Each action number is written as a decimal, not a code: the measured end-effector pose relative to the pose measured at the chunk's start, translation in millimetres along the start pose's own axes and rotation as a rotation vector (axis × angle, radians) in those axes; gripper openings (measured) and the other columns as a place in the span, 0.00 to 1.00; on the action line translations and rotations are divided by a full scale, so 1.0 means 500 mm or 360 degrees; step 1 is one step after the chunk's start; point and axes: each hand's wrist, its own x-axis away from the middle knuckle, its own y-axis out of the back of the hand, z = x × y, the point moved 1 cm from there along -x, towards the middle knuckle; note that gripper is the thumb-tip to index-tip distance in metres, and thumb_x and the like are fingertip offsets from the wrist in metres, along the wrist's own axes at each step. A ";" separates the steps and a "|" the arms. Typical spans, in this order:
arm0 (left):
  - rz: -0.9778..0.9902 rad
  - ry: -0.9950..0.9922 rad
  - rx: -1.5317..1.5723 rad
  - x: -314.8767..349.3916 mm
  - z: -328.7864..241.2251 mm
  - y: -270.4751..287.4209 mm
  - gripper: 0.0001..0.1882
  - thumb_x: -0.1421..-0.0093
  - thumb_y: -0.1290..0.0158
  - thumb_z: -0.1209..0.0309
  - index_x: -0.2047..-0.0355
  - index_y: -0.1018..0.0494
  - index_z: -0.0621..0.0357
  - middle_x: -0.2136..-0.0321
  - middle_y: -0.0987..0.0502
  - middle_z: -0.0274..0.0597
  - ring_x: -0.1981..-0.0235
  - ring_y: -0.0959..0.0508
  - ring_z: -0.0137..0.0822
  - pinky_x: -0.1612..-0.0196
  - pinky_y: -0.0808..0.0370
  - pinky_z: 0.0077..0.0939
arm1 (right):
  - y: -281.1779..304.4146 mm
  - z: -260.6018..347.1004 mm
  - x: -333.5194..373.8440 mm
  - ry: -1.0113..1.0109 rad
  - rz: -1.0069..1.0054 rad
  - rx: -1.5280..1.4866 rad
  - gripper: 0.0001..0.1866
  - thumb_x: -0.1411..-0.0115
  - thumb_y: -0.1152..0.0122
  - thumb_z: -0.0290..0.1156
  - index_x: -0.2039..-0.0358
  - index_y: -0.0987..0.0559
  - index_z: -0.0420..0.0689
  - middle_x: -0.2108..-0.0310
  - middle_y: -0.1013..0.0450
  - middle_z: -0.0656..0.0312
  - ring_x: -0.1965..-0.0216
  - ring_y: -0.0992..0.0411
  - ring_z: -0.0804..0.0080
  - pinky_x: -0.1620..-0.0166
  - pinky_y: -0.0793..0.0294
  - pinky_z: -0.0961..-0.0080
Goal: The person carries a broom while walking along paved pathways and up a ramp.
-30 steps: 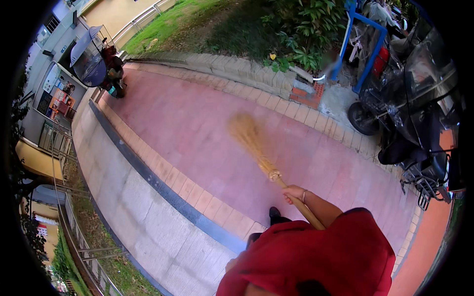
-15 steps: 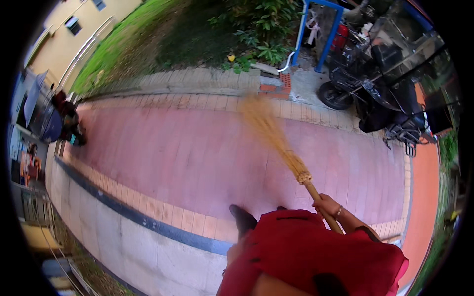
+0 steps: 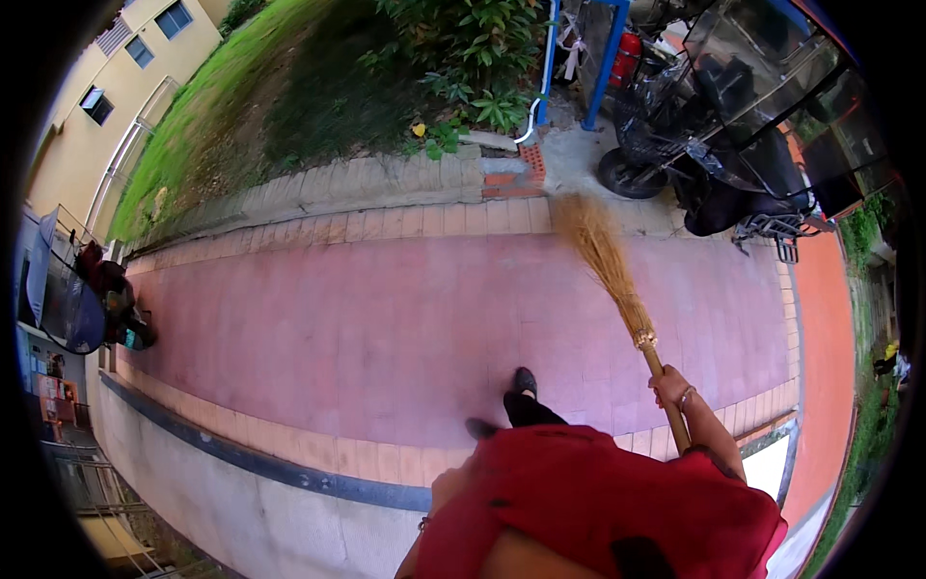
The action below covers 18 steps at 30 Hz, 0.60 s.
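Right fingers (image 3: 659,388): closed around the wooden handle (image 3: 678,429) of the broom, with no gap that I could see; a bracelet (image 3: 687,394) circled my wrist.
Left hand (image 3: 448,482): beside my red top (image 3: 617,502), partly covered and blurred, so I could not tell how far its fingers were open or whether they held anything.
Broom (image 3: 632,314): in front of me, to my right, slanting away, its straw end farthest off and its handle running back past my grip toward my side.
Bristles (image 3: 590,236): spread and blurred over the far tan edging (image 3: 424,220); I could not tell whether the tips touched it.
Shoes (image 3: 525,380): both dark, one sharper and farther forward, the other smeared by motion.
Ground: pink paving (image 3: 367,318) between tan borders, a dark strip (image 3: 280,471) and pale pavement (image 3: 222,492) on the near side.
Far edge: a low stone kerb (image 3: 338,188), grass and a leafy shrub (image 3: 482,58) behind it.
Far right: a black scooter (image 3: 723,174) near the bristles, a blue frame (image 3: 603,68) and a red cylinder (image 3: 626,60) beyond.
Far left: a canopied vehicle (image 3: 82,299) below a cream building (image 3: 106,116).
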 end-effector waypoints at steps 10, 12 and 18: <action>-0.0090 -0.0297 -0.0021 -0.090 -0.107 0.147 0.21 0.42 0.59 0.54 0.48 0.40 0.39 0.73 0.25 0.58 0.69 0.24 0.60 0.68 0.30 0.52 | -0.024 -0.033 -0.032 -0.0039 0.0137 -0.0466 0.07 0.50 0.49 0.24 0.71 0.34 0.38 0.83 0.37 0.59 0.87 0.36 0.69 0.86 0.32 0.71; 0.0037 -0.0230 -0.0057 -0.092 -0.123 0.176 0.26 0.44 0.57 0.52 0.44 0.42 0.34 0.70 0.24 0.58 0.66 0.24 0.58 0.63 0.28 0.48 | -0.012 -0.005 -0.097 0.0062 0.0063 -0.0420 0.08 0.52 0.46 0.26 0.73 0.34 0.38 0.84 0.37 0.60 0.88 0.37 0.70 0.87 0.34 0.71; 0.0063 0.0011 -0.0052 -0.077 -0.057 0.144 0.26 0.44 0.57 0.51 0.43 0.43 0.29 0.68 0.24 0.58 0.65 0.23 0.55 0.64 0.28 0.47 | -0.017 0.131 -0.361 -0.0002 0.0163 -0.0136 0.10 0.51 0.45 0.27 0.74 0.33 0.34 0.85 0.36 0.58 0.88 0.34 0.67 0.86 0.31 0.69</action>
